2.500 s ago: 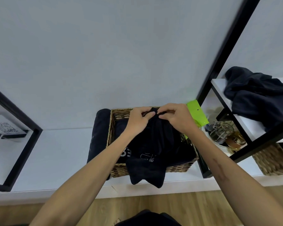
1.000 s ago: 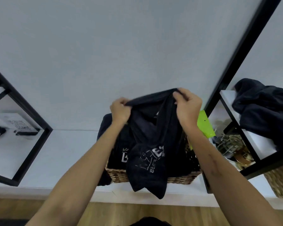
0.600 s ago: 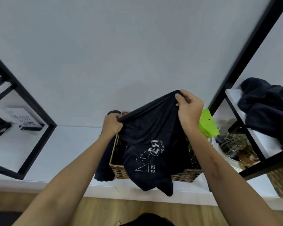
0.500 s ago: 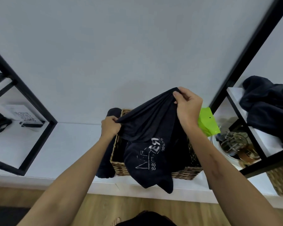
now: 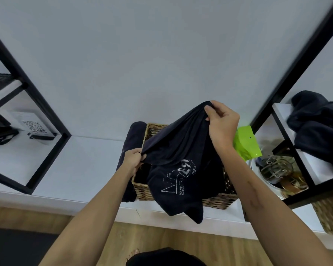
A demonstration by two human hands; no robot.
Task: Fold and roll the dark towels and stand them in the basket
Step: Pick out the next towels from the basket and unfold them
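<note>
Both hands hold a dark towel with a white print spread above a wicker basket on a white shelf. The right hand pinches its upper edge high, the left hand grips the lower left edge, and its bottom hangs over the basket's near rim. Another dark towel drapes the basket's left side. To the right lie a green pouch and a dark heap of cloth on a higher shelf.

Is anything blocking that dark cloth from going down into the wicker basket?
Nothing visible blocks it. Both hands, left hand and right hand, hold the dark towel directly above the wicker basket, whose inside it hides.
</note>
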